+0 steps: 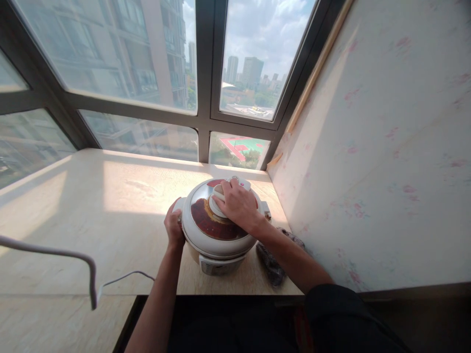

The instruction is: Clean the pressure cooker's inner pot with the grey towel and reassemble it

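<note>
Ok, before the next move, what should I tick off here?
1. Right hand on the lid knob: ok.
2. Left hand on the side handle: ok.
3. Lid down on the electric pressure cooker: ok.
4. Lid locked: cannot tell.
5. Space right of cooker clear: not ok, mottled cloth there.
6. Thin cable joined to cooker: cannot tell, left forearm hides its run.
</note>
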`<state>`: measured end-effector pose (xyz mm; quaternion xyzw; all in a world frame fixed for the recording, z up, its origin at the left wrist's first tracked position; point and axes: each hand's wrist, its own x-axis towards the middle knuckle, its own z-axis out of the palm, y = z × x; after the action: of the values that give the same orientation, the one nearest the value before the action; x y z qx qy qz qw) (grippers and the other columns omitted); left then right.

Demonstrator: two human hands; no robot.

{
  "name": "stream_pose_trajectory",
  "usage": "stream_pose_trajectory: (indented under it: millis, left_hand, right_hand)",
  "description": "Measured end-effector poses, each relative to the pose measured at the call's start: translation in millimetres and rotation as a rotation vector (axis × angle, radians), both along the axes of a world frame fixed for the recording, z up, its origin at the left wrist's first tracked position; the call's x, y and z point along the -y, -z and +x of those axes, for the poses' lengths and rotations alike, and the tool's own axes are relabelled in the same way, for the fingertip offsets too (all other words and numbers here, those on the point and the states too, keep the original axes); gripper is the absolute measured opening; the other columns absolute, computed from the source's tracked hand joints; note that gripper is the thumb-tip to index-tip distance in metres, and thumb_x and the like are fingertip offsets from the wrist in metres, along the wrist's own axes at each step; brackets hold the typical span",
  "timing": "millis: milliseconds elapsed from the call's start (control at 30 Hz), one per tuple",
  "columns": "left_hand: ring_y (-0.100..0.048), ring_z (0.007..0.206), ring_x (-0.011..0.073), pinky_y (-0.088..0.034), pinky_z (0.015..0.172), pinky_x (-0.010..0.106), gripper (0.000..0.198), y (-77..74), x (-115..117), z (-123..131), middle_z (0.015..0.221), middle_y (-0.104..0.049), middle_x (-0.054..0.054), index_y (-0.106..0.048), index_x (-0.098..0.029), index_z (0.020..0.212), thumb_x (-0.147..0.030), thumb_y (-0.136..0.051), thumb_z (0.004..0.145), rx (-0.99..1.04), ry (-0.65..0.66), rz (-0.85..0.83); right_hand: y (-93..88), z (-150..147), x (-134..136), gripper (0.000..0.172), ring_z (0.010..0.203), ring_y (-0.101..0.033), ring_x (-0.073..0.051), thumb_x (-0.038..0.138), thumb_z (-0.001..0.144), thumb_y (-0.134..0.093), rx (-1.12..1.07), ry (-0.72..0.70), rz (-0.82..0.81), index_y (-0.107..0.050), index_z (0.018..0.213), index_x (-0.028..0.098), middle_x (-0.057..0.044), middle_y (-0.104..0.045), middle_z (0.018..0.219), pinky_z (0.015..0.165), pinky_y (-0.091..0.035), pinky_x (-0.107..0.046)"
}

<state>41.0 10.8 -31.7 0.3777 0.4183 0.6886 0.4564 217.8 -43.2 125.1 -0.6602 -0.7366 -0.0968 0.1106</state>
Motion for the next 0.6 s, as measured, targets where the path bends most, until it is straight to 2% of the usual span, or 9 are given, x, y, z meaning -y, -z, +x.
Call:
stream_pose_trajectory:
  millis: [367, 600]
  left_hand:
    - [-0.065, 0.098, 0.0266, -0.052, 0.086, 0.037, 0.051, 2.5, -2.3, -1.2, 0.104, -0.073, 0.009, -0.07, -0.013, 0.112, -0.044, -0.059, 0.073, 0.018, -0.009, 0.0]
    - [-0.066, 0.104, 0.0312, -0.053, 0.093, 0.043, 0.056, 6.9, -3.5, -1.1, 0.107, -0.073, 0.012, -0.07, -0.013, 0.115, -0.053, -0.058, 0.078, -0.018, -0.016, 0.0]
  right_hand:
    - [-2.0, 2.7, -2.5, 0.04, 0.099, -0.064, -0.024, 0.051, 0.101, -0.053, -0.021, -0.002, -0.06, -0.056, 0.123, 0.018, -0.013, -0.06, 0.12, 0.074, -0.055, -0.032]
    - [-4.5, 8.7, -5.9, 0.043, 0.101, -0.064, -0.025, 0.053, 0.101, -0.052, -0.032, -0.096, -0.064, -0.057, 0.122, 0.016, -0.013, -0.061, 0.121, 0.075, -0.055, -0.034]
